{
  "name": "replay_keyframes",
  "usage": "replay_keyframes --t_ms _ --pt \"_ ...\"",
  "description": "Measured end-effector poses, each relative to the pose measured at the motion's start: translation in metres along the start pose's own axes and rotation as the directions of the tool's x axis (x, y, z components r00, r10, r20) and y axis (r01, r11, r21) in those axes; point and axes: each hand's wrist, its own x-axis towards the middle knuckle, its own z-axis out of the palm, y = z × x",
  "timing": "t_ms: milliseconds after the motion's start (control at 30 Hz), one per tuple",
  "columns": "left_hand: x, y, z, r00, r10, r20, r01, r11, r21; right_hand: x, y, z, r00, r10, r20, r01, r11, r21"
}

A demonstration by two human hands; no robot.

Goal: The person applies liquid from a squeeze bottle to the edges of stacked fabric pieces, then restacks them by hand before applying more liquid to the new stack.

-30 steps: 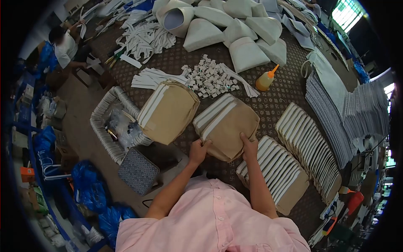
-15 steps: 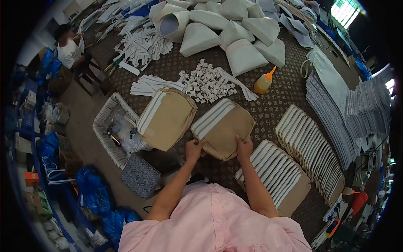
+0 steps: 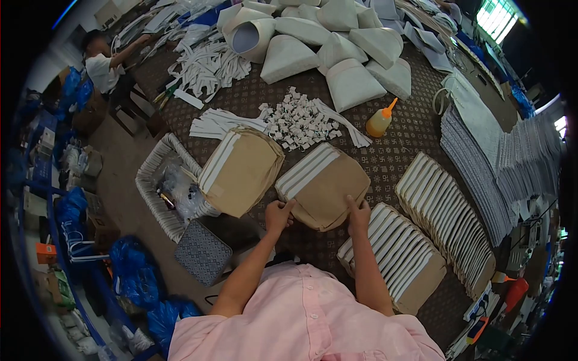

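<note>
In front of me lies a small stack of brown paper panels (image 3: 328, 189) with rounded corners and white strips along its upper left side. My left hand (image 3: 279, 216) is closed on the stack's lower left edge, thumb on top. At the lower right edge my right hand (image 3: 359, 218) grips the panels, its thumb on the top sheet and its other fingers at the rim, partly hidden. Left of this stack is a similar brown paper stack (image 3: 244, 171), reaching over a woven basket (image 3: 147, 180) that holds clear plastic bags.
Fanned rows of brown panels with white strips (image 3: 391, 249) lie at right, beside grey patterned sheets (image 3: 475, 174). Beyond are a glue bottle (image 3: 379, 122), a heap of white binder clips (image 3: 299, 120) and white shaped covers (image 3: 352, 84). Another person (image 3: 102, 69) sits at far left.
My right hand has shifted slightly right along the panels' edge, and the top panel's right side reaches a little farther right. My left hand stays put. The other person's arm now stretches toward the table.
</note>
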Motion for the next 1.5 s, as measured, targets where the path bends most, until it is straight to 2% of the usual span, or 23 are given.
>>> replay_keyframes --t_ms 67,100,133,167,233,300,333,400,467,533,600,633,667,733,800,867,933,1100,1167,1267,1367,1467,1500 --pt "-0.004 -0.002 -0.006 1.0 -0.018 -0.013 0.017 0.999 -0.034 0.006 -0.014 -0.024 0.967 -0.197 -0.162 0.158 0.961 -0.225" --pt "-0.005 -0.008 -0.01 0.999 0.008 -0.052 -0.009 1.0 -0.015 0.01 -0.027 -0.029 0.967 -0.197 -0.159 0.158 0.961 -0.227" --pt "-0.005 -0.013 -0.012 0.995 0.034 -0.09 -0.033 0.999 0.01 0.017 -0.043 -0.03 0.944 -0.302 -0.129 0.239 0.901 -0.363" --pt "-0.001 -0.017 -0.01 0.995 0.034 -0.091 -0.033 0.999 0.014 0.026 -0.055 -0.026 0.912 -0.401 -0.085 0.313 0.816 -0.487" --pt "0.004 -0.025 -0.004 0.992 0.043 -0.117 -0.059 0.989 -0.138 0.053 -0.074 -0.008 0.857 -0.488 0.165 0.487 0.662 -0.57" --pt "0.005 -0.018 0.005 0.992 0.021 -0.124 -0.038 0.989 -0.14 0.103 -0.058 0.014 0.619 -0.696 0.364 0.751 0.389 -0.533" --pt "0.005 -0.014 0.009 0.992 0.001 -0.128 -0.02 0.989 -0.146 0.121 -0.052 0.022 0.616 -0.697 0.367 0.756 0.392 -0.524" --pt "0.007 -0.012 0.013 0.987 -0.06 -0.15 0.036 0.987 -0.159 0.146 -0.046 0.039 0.847 -0.218 0.484 0.53 0.391 -0.752" --pt "0.013 -0.01 0.012 0.977 -0.12 -0.177 0.09 0.982 -0.167 0.153 -0.035 0.047 0.853 -0.213 0.476 0.521 0.355 -0.776" --pt "0.016 -0.015 0.011 0.986 -0.155 -0.068 0.14 0.973 -0.183 0.153 -0.033 0.053 0.866 -0.196 0.461 0.501 0.319 -0.805" --pt "0.016 -0.018 0.014 0.991 -0.111 -0.076 0.101 0.987 -0.124 0.158 -0.035 0.051 0.866 -0.096 0.491 0.494 0.319 -0.809" --pt "0.017 -0.017 0.016 0.996 -0.058 -0.069 0.054 0.996 -0.068 0.158 -0.035 0.051 0.867 -0.096 0.489 0.492 0.324 -0.808" --pt "0.018 -0.016 0.017 0.996 -0.057 -0.066 0.053 0.997 -0.063 0.155 -0.035 0.052 0.84 -0.192 0.508 0.543 0.311 -0.78" --pt "0.006 -0.011 0.023 0.987 0.056 -0.151 -0.089 0.971 -0.222 0.133 -0.041 0.043 0.805 -0.284 0.521 0.59 0.28 -0.758" --pt "-0.013 -0.001 0.014 0.984 0.108 -0.145 -0.134 0.973 -0.186 0.11 -0.068 0.033 0.738 -0.405 0.539 0.673 0.381 -0.634" --pt "-0.042 0.019 0.004 0.981 0.157 -0.116 -0.172 0.976 -0.131 0.072 -0.103 0.013 0.728 -0.45 0.517 0.684 0.435 -0.585" --pt "-0.077 0.046 -0.003 0.972 0.219 -0.09 -0.235 0.938 -0.254 0.032 -0.123 -0.013 0.721 -0.508 0.47 0.691 0.484 -0.537" --pt "-0.122 0.028 0.006 0.949 0.259 0.183 -0.248 0.966 -0.078 -0.068 -0.129 -0.107 0.863 -0.466 0.194 0.474 0.617 -0.628" --pt "-0.152 0.023 0.034 0.903 0.237 0.359 -0.172 0.964 -0.204 -0.103 -0.12 -0.155 0.893 -0.445 0.066 0.376 0.659 -0.651" --pt "-0.198 -0.003 0.088 0.783 0.149 0.604 -0.014 0.975 -0.222 -0.154 -0.108 -0.244 0.908 -0.399 -0.131 0.202 0.688 -0.697" --pt "-0.23 -0.051 0.142 0.585 0.047 0.81 0.047 0.995 -0.092 -0.197 -0.103 -0.321 0.905 -0.354 -0.236 0.096 0.709 -0.699" --pt "-0.277 -0.054 0.186 0.379 -0.042 0.925 0.037 0.999 0.03 -0.213 -0.111 -0.386 0.894 -0.357 -0.27 0.063 0.698 -0.713" --pt "-0.287 -0.056 0.199 0.38 -0.04 0.924 0.035 0.999 0.029 -0.212 -0.112 -0.406 0.894 -0.353 -0.276 0.049 0.689 -0.724"
